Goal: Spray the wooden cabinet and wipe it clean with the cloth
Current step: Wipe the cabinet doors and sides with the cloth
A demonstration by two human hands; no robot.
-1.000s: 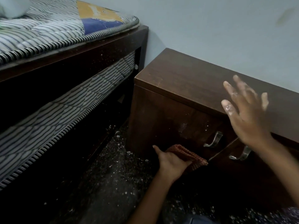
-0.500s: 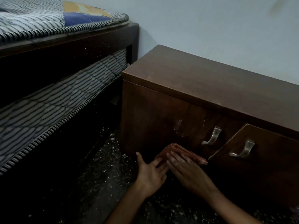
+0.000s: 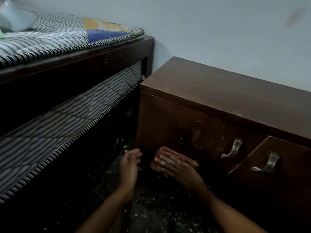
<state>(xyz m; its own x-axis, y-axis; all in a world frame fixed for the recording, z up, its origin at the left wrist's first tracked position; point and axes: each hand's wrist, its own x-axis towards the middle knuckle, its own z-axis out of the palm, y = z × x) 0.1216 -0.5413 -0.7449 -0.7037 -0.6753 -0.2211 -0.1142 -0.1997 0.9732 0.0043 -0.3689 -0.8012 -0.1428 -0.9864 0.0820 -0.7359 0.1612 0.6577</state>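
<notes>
We press the folded cloth (image 3: 176, 154), its long axis sideways, against the lower front of the wooden cabinet (image 3: 218, 91) with our right hand (image 3: 180, 169), fingers (image 3: 165, 161) straight, our left hand (image 3: 129, 163) loose and empty just left of it, white specks (image 3: 196, 134) lying above and rightward.

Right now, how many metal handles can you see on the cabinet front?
2. One handle sits right of the cloth; the second handle is on the door further right. More may lie off frame.

Reddish folded cloth (image 3: 175, 157) against dark wooden cabinet (image 3: 218, 91)
</notes>
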